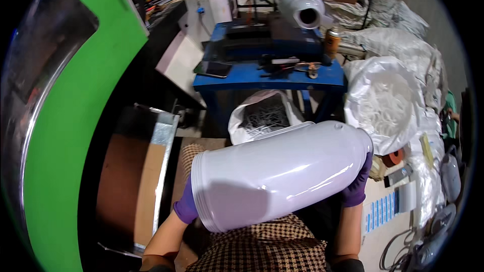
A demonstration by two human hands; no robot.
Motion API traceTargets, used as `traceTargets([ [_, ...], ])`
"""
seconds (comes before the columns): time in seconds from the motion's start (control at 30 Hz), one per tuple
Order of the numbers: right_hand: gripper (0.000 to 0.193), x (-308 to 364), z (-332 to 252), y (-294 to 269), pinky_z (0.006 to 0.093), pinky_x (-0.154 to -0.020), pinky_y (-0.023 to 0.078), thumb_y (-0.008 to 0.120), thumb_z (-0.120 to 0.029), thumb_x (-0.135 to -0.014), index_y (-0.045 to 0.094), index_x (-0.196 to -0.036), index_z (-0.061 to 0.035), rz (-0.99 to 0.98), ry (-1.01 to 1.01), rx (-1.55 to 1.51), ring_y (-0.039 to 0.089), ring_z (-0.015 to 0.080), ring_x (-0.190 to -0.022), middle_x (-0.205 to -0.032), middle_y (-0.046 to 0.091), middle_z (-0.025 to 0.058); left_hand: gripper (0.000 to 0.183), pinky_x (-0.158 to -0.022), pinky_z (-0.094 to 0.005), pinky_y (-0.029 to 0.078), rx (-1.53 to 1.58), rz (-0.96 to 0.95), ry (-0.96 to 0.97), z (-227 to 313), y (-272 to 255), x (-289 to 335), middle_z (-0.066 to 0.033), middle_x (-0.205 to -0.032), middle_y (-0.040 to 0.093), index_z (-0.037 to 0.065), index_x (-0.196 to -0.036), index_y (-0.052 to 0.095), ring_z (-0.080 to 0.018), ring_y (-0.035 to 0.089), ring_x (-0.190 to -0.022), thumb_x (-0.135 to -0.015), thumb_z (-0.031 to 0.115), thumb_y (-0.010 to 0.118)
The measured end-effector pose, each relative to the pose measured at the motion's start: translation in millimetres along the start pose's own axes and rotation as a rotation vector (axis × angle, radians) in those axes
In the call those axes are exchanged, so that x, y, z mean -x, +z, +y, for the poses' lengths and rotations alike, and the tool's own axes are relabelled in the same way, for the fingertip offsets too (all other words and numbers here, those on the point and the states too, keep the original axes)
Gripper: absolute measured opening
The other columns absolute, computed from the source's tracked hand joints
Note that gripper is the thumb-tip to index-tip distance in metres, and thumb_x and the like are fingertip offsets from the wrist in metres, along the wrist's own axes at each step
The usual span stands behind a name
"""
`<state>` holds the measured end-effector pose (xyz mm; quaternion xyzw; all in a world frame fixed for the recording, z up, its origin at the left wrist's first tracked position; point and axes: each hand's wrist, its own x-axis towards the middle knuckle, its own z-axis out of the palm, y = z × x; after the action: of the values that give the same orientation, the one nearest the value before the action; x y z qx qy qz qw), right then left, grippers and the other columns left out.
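Observation:
Across my lap lies a large glossy white plastic shell (287,171), a hollow cylinder with a ribbed rim at its left end and a narrower shoulder at its right. My left hand (186,206), in a purple glove, grips the ribbed left end; its fingers are mostly hidden behind the shell. At the right end my right hand (359,184), gloved in purple too, is wrapped round the narrower part from below. The shell tilts slightly, right end higher. A checked apron (262,247) shows beneath it.
Ahead stands a blue worktable (282,79) with a phone (213,69), hand tools, a spray can (332,41) and another white shell (297,2). White sacks of plastic scraps (385,106) sit under and beside it. A green machine panel (60,136) and a carton (128,181) are at left.

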<state>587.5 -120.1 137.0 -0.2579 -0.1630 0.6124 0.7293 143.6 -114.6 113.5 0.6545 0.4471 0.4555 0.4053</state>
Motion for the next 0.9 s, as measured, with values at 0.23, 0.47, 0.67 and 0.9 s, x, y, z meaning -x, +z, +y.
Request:
traceTargets([
  [0.23,0.090,33,6,23,0.0442,-0.113,0.043,0.092,-0.030,-0.074,0.045,-0.146,-0.0017,-0.039,-0.429,0.958,0.057,0.0284,-0.128,-0.139,0.058,0.0155,0.095,-0.124,-0.0544,0.021,-0.601,-0.183,0.257,36,37,-53,-0.0265,-0.161,0.033,0.001,-0.151,0.044,-0.0447,0.027,-0.152,-0.080,0.052,0.082],
  [0.47,0.119,57,57,-1,0.0451,-0.118,0.037,0.100,-0.032,-0.059,0.036,-0.155,-0.0010,-0.459,-0.457,1.247,0.052,0.0379,-0.138,-0.145,0.056,0.0184,0.120,-0.121,-0.0543,0.030,-0.218,-0.455,0.456,53,169,-56,-0.0286,-0.151,0.044,-0.009,-0.150,0.038,-0.0468,0.041,-0.142,-0.062,0.052,0.093],
  [0.67,0.154,78,38,-7,0.0432,-0.122,0.029,0.098,-0.060,-0.053,0.010,-0.162,0.0039,-0.447,-0.155,0.944,0.037,0.0348,-0.148,-0.156,0.041,0.0233,0.095,-0.113,-0.0504,0.039,-0.311,-0.431,0.414,27,182,-35,-0.0210,-0.141,0.054,0.005,-0.140,0.058,-0.0414,0.051,-0.133,-0.060,0.040,0.096],
  [0.9,0.072,110,47,18,0.0358,-0.067,0.056,0.079,-0.050,-0.078,0.058,-0.138,-0.0154,-0.470,-0.513,1.937,0.069,0.0208,-0.079,-0.136,0.063,0.0076,0.075,-0.118,-0.0594,0.032,-0.453,-0.275,0.560,28,192,-36,-0.0145,-0.141,0.057,0.006,-0.129,0.062,-0.0381,0.049,-0.136,-0.065,0.034,0.089],
])
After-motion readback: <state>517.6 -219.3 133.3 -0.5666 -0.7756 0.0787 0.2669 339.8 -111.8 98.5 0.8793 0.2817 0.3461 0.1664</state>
